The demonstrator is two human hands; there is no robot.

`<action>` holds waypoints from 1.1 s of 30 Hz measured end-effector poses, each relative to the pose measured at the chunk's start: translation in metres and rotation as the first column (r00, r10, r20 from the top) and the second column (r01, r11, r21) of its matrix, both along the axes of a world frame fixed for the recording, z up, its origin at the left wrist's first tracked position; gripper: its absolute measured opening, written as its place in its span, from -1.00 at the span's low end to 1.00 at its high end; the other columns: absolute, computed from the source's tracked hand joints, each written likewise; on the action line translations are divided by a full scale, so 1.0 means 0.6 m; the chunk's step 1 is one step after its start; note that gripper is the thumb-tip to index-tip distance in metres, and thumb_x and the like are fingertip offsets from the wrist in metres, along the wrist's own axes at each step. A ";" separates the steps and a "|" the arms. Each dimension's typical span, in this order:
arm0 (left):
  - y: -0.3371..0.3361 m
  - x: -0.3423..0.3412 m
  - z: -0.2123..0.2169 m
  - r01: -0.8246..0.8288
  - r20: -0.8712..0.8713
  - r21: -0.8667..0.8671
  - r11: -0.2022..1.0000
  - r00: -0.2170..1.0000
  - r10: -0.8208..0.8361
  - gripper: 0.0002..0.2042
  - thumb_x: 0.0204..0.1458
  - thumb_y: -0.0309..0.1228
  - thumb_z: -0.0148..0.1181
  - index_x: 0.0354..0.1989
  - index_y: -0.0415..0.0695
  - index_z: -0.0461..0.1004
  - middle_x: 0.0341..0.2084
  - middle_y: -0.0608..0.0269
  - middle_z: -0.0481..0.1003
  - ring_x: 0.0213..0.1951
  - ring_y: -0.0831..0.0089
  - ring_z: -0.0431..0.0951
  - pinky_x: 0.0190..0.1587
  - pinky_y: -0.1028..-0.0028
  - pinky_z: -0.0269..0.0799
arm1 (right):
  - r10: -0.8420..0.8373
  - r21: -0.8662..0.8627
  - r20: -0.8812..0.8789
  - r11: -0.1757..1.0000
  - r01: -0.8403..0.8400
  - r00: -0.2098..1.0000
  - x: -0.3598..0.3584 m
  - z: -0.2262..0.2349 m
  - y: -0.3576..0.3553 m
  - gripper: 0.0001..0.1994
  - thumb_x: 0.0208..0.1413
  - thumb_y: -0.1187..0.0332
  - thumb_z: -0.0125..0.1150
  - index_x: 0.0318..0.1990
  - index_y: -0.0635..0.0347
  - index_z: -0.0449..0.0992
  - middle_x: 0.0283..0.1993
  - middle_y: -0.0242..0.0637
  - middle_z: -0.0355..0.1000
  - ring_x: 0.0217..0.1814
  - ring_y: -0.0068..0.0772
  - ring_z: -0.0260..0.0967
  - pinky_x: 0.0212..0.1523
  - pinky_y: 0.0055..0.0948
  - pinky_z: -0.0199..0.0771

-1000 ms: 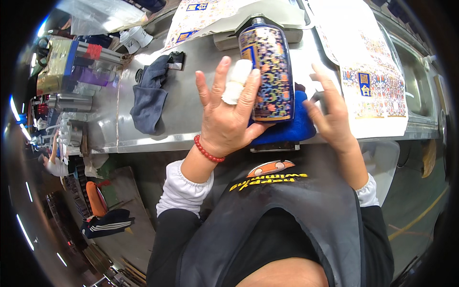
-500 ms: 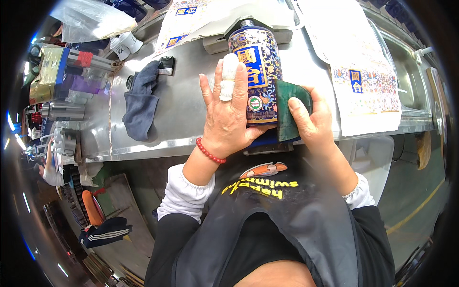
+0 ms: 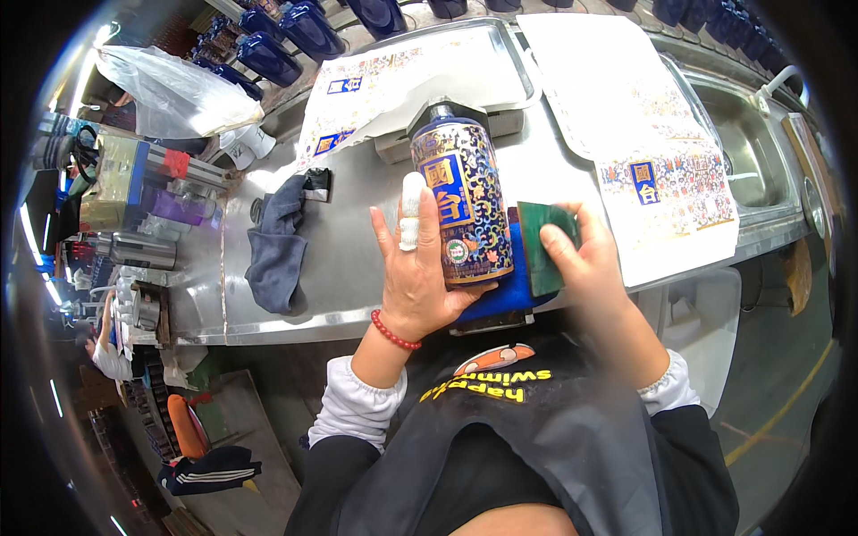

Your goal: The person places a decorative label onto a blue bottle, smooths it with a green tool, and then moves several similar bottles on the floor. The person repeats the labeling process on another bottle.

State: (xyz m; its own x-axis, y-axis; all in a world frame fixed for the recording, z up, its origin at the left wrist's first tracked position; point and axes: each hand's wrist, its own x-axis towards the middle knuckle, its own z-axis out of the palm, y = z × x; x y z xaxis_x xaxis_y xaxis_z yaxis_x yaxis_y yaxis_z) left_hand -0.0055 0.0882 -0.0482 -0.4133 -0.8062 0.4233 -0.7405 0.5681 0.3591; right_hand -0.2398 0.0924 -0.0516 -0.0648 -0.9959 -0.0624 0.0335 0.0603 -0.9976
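Note:
A dark blue bottle with an ornate multicoloured wrap and a blue label lies on its side, neck pointing away from me. My left hand grips its left side and base, thumb across the bottom and fingers along the body. White wrapping covers one finger, and a red bead bracelet circles that wrist. In my right hand a flat green scraper is pinched between thumb and fingers, just right of the bottle and apart from it. Blue material shows beneath the bottle's near end.
Printed label sheets lie at right on the steel bench; more sheets rest on a tray at the back. A grey cloth sits at left. Beyond stand several blue bottles. A sink is at far right.
The scraper has come away from the bottle's right side, opening a gap. My left hand keeps its hold. The whole view has shifted, showing more of the far bench.

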 end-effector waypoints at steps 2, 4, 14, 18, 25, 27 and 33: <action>0.004 -0.005 0.003 -0.024 -0.030 0.013 1.000 0.999 0.024 0.29 -0.28 0.09 0.56 0.49 -0.40 -0.13 0.41 -0.34 0.10 0.46 -0.17 0.08 0.41 -0.33 -0.47 | 0.066 -0.214 -0.060 0.974 -0.078 0.996 -0.002 0.022 -0.025 -0.73 0.25 0.35 0.25 -0.03 0.37 0.45 -0.22 -0.16 0.55 -0.19 -0.49 0.49 -0.15 -0.45 0.51; 0.008 -0.009 0.007 -0.029 0.020 0.013 1.000 0.999 0.028 0.28 -0.27 0.09 0.56 0.49 -0.41 -0.13 0.38 -0.31 0.16 0.45 -0.14 0.11 0.41 -0.33 -0.46 | 0.231 -0.280 0.009 0.935 -0.219 0.973 0.016 0.026 -0.052 -0.77 0.31 0.36 0.22 0.00 0.31 0.44 -0.17 -0.37 0.49 -0.13 -0.68 0.39 -0.09 -0.59 0.45; -0.006 -0.004 0.022 0.008 0.068 -0.128 0.992 0.998 0.001 0.24 -0.24 0.29 0.42 0.47 -0.38 0.00 0.32 -0.24 0.27 0.36 -0.17 0.24 0.44 -0.25 -0.45 | 0.036 0.011 0.131 0.999 -0.038 0.991 -0.001 -0.020 -0.071 -0.80 0.30 0.40 0.22 0.00 0.28 0.48 -0.16 -0.32 0.58 -0.14 -0.56 0.52 -0.13 -0.56 0.55; -0.012 0.003 0.002 -0.016 0.007 -0.109 0.994 1.000 0.017 0.29 -0.30 0.29 0.46 0.50 -0.31 -0.05 0.36 -0.24 0.20 0.40 -0.19 0.16 0.44 -0.26 -0.47 | -0.225 -0.649 -0.666 0.645 -0.404 0.712 -0.006 0.044 -0.050 -0.74 -0.09 0.48 0.34 -0.17 0.04 0.61 -0.29 -0.41 0.43 -0.25 -0.28 0.39 -0.04 -0.22 0.26; -0.009 0.010 -0.019 -0.078 -0.079 -0.013 0.997 0.994 0.077 0.30 -0.31 0.26 0.48 0.50 -0.32 -0.08 0.40 -0.24 0.12 0.45 -0.18 0.06 0.39 -0.38 -0.41 | 0.092 -0.512 -0.789 0.447 -0.733 0.607 0.004 0.103 -0.009 -0.76 -0.15 0.39 0.35 -0.23 -0.04 0.61 -0.30 -0.49 0.36 -0.32 -0.39 0.29 -0.11 -0.21 0.19; -0.009 0.012 -0.013 -0.081 -0.030 -0.055 0.995 0.996 0.079 0.29 -0.31 0.26 0.48 0.49 -0.33 -0.05 0.39 -0.24 0.14 0.43 -0.18 0.08 0.37 -0.40 -0.39 | -0.034 -0.626 -0.694 0.523 -0.579 0.719 0.001 0.099 -0.021 -0.68 -0.24 0.46 0.42 -0.22 -0.03 0.61 -0.32 -0.48 0.35 -0.35 -0.37 0.29 -0.14 -0.20 0.18; -0.007 0.006 -0.001 -0.067 -0.074 -0.036 0.997 0.995 0.064 0.28 -0.27 0.24 0.48 0.48 -0.38 -0.06 0.36 -0.35 0.16 0.41 -0.22 0.12 0.35 -0.43 -0.31 | 0.313 -0.392 -0.656 0.636 -0.664 0.687 0.013 0.110 -0.065 -0.80 0.04 0.38 0.35 -0.14 0.09 0.61 -0.35 -0.33 0.47 -0.36 -0.33 0.43 -0.17 -0.25 0.42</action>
State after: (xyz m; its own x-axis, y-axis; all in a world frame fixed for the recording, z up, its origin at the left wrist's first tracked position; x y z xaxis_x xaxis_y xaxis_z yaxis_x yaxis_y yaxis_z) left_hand -0.0018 0.0839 -0.0487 -0.3271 -0.8134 0.4811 -0.7494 0.5334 0.3924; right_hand -0.2323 0.0532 0.0146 0.5988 -0.6979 0.3929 -0.3110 -0.6547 -0.6890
